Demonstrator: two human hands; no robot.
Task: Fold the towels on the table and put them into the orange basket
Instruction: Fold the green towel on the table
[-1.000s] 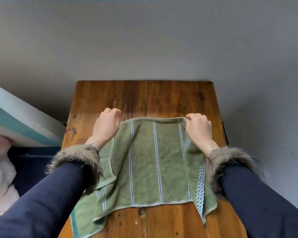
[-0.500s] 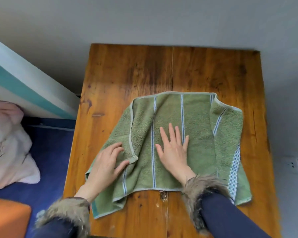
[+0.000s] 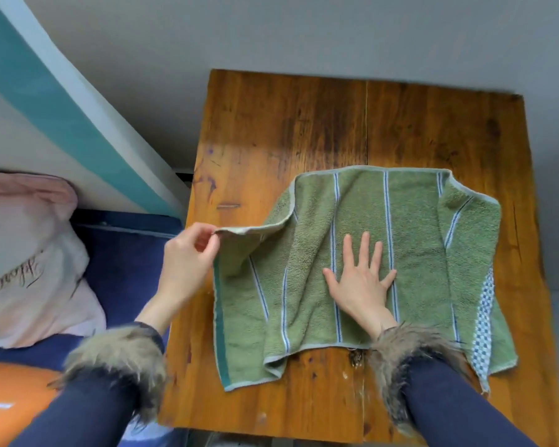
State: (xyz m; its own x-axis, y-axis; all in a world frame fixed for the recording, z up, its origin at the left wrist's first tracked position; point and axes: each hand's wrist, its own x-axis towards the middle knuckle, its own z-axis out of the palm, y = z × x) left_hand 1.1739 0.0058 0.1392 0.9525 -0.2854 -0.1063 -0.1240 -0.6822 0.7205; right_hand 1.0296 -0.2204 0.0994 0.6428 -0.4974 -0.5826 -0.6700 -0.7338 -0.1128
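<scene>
I see a scuffed brown wooden table [image 3: 304, 130] carrying one green striped terry towel [image 3: 410, 227], spread across its near right part.

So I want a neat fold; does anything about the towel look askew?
Yes: the green towel lies crooked, its layers misaligned, right side overhanging the table edge. The left hand pinches a lifted corner.

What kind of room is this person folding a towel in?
Probably a bedroom or a small home room: a pink pillow lies on blue bedding right beside the worn wooden table, and the green towel is ordinary household laundry.
</scene>
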